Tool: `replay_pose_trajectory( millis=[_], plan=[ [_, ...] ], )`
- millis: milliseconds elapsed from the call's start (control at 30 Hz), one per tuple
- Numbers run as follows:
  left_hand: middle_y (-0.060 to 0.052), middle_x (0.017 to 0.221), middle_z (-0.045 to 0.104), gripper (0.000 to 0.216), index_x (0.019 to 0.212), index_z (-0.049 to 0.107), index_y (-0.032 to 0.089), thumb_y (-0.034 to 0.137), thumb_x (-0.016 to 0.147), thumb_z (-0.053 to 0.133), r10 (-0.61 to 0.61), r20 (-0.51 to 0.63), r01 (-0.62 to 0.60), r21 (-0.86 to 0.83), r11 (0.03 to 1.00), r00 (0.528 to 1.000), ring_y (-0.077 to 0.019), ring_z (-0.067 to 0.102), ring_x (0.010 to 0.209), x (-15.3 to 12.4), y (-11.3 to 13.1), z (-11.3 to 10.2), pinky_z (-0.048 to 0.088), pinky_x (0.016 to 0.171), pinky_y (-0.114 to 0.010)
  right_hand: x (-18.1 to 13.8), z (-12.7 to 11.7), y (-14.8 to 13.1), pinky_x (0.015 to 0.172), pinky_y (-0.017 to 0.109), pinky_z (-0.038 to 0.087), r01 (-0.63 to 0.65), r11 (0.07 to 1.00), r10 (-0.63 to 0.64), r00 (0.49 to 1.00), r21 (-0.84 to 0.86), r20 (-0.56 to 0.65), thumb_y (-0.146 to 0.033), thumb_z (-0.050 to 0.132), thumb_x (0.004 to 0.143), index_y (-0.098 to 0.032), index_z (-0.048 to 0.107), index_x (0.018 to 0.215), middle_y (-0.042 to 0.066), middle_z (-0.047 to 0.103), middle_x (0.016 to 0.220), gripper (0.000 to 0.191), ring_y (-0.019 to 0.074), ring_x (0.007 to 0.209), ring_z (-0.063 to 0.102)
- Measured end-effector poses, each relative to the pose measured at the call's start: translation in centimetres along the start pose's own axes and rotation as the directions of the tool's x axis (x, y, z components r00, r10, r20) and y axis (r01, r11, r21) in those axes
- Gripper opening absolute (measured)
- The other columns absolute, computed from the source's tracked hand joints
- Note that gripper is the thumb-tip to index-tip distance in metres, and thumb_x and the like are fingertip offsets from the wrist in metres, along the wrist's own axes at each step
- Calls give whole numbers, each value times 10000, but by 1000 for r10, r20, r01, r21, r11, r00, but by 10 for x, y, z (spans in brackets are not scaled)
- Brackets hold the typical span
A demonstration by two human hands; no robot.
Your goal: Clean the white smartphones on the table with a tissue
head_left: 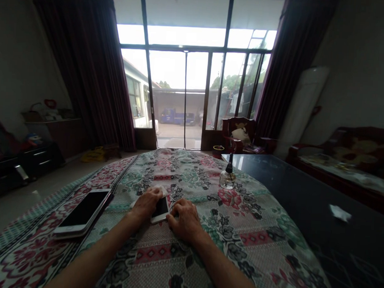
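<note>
1. A white smartphone (161, 211) is being held flat, screen up, on the floral tablecloth (232, 230) between both hands.
2. Its left edge is being gripped by the left hand (147, 202), fingers curled over it. Its right edge is being pressed by the bent fingertips of the right hand (185, 219).
3. A larger white phone (82, 213) is being left lying well to the left.
4. Farther off, a small glass bottle (228, 176) is being kept upright beside the dark glass tabletop (304, 200).
</note>
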State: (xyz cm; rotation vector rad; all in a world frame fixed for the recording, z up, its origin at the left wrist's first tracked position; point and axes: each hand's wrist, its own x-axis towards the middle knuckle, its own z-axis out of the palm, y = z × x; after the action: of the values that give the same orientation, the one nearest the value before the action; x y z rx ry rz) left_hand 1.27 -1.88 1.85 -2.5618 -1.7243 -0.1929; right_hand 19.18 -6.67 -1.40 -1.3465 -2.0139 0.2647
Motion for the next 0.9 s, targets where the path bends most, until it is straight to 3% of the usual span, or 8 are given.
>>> replay_pose_trajectory(
  millis=[167,400,600,767,900],
  plan=[
    [-44,1305,535,399,1222,572,238,109,856,479,86,-18,-87,-40,995,996,-221,460,1187,-31,9,8,420,959,-293,0,1,1,865,302,360,3,1000,-3,1000,-2,-9,-312,666,779,-225,650,716,18,620,934,109,185,955,544],
    [-61,1188,579,239,1089,620,207,179,914,459,203,-19,-204,-20,979,979,-211,522,1076,-48,20,8,403,1000,-330,-1,2,1,863,302,360,13,1000,-13,1000,-15,-3,-295,665,780,-228,656,732,19,618,933,83,184,964,544],
    [-42,1239,568,307,1125,624,234,170,837,537,176,-7,-176,-69,982,984,-228,489,1140,-25,10,5,424,957,-309,0,1,0,862,304,360,3,1000,-3,1000,-21,1,-303,664,781,-225,650,741,19,621,946,89,189,974,544],
    [-46,1170,606,470,1141,642,263,26,798,426,117,19,-116,-56,992,993,-210,503,1114,1,-1,-2,404,955,-312,0,0,0,850,309,358,2,1000,-2,1000,-14,7,-325,657,791,-223,644,725,19,621,945,122,191,966,542],
    [-84,1115,629,440,1110,664,217,28,829,384,60,48,-59,-29,998,997,-215,516,1103,18,-1,-9,407,934,-313,0,0,0,854,305,352,11,1000,-11,1000,-7,1,-315,652,795,-219,642,718,21,620,944,124,187,958,543]
  ],
)
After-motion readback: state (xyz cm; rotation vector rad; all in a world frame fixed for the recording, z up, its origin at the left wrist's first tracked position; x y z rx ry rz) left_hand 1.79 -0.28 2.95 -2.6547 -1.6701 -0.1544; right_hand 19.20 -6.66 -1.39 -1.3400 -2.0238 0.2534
